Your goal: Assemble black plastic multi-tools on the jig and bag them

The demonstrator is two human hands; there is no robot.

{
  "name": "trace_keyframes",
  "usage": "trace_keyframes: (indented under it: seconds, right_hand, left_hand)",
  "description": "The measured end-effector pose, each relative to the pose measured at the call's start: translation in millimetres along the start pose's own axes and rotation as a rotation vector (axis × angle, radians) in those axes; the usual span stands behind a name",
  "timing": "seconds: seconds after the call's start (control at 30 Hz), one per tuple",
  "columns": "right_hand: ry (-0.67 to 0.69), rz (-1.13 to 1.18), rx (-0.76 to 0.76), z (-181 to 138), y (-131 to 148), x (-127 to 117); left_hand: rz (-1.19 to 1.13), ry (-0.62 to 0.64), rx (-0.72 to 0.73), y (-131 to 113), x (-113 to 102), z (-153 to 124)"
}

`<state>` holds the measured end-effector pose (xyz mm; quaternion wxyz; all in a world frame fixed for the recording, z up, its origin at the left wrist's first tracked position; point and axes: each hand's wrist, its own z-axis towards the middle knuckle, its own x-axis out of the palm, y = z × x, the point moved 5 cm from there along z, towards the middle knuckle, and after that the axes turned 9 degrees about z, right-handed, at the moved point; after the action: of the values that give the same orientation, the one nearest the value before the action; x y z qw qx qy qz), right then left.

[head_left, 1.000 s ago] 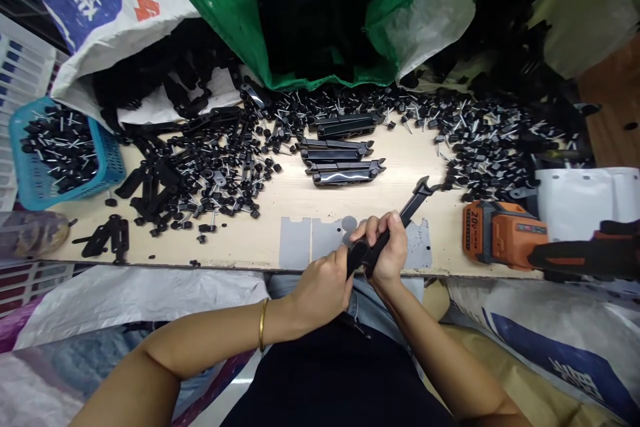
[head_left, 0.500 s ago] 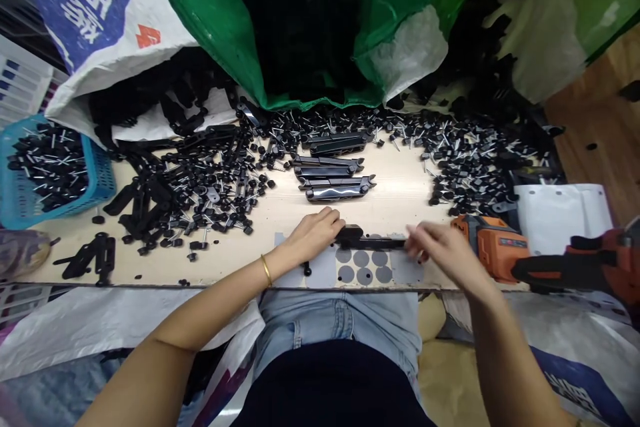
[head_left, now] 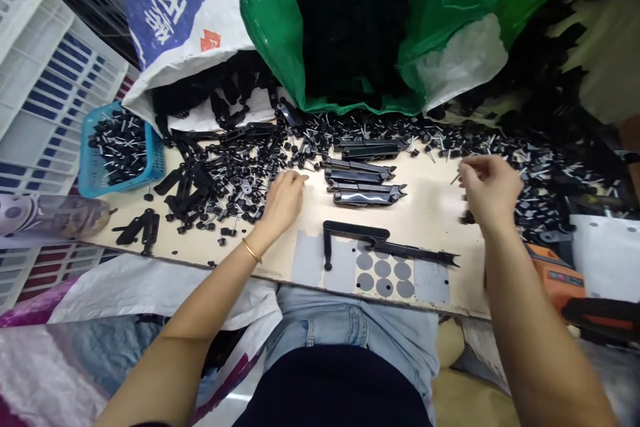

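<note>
A black folding arm lies unfolded in front of me on the mat with grey circles, touched by neither hand. My left hand is at the right edge of the left heap of black-headed screws. Its thumb sticks out to the right, apart from the other fingers, whose tips are partly hidden. Over the left edge of the right-hand heap, my right hand is closed in a pinch. A thin silver screw shank pokes out from its fingertips; the head is hidden.
Several folded black arms lie stacked mid-table. Behind them stands an open green bag. A blue basket of screws is at the left, and black flat parts lie near the front edge. An orange power tool rests at the right.
Both hands have left the black arm, which now lies free. My left hand went left to the screw heap; my right hand went up to the right-hand heap. The view has shifted left.
</note>
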<state>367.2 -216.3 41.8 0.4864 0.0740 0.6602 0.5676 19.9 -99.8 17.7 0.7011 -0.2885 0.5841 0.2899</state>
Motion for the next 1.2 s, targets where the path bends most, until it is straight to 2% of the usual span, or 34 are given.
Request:
trace_keyframes:
  seconds: [0.1,0.2,0.27,0.37,0.43,0.47,0.53,0.6,0.7,0.8,0.87,0.97,1.07,1.2]
  right_hand:
    - [0.147,0.433,0.182,-55.7,3.1,1.9]
    - [0.269,0.621,0.301,-105.1,6.4,17.9]
    - [0.27,0.664,0.338,-125.4,5.4,28.8]
    - [0.251,0.627,0.319,-138.8,3.1,40.0]
    - [0.257,0.483,0.215,-140.2,6.6,40.9]
    - [0.263,0.381,0.116,-139.8,11.5,39.5]
    - [0.309,0.165,-0.139,-140.2,26.2,37.4]
    - [0.41,-0.002,-0.361,-144.4,39.4,40.3]
    - [0.515,-0.156,-0.479,-150.9,44.2,49.4]
    - [0.448,-0.206,-0.49,-155.1,39.0,55.5]
    - [0.388,-0.196,-0.521,-159.7,34.2,57.8]
    - [0.341,-0.156,-0.606,-168.3,26.3,58.3]
    - [0.343,-0.137,-0.659,-174.7,18.0,55.6]
    - [0.409,-0.26,-0.671,-182.6,11.2,52.0]
  left_hand:
    - [0.065,0.102,0.059,21.2,12.3,17.6]
    - [-0.016,0.072,0.052,25.8,8.9,23.0]
    - [-0.192,0.013,-0.018,22.5,-0.5,16.5]
    - [-0.65,-0.013,-0.207,9.7,-9.1,-6.2]
    - [-0.965,0.037,-0.325,-5.4,-5.8,-23.4]
    - [-1.085,0.072,-0.368,-13.6,-2.4,-30.7]
    - [-1.227,0.133,-0.432,-26.7,5.4,-41.3]
    - [-1.268,0.146,-0.48,-31.3,12.3,-46.7]
    - [-1.239,0.114,-0.5,-27.9,17.2,-49.2]
    - [-1.093,0.067,-0.445,-23.9,12.5,-51.7]
    - [-0.933,0.018,-0.362,-24.8,3.7,-54.2]
    - [-0.709,-0.027,-0.161,-32.4,-11.8,-56.5]
    - [-0.558,0.01,0.047,-38.6,-20.9,-51.0]
    - [-0.443,0.133,0.158,-35.2,-16.6,-29.8]
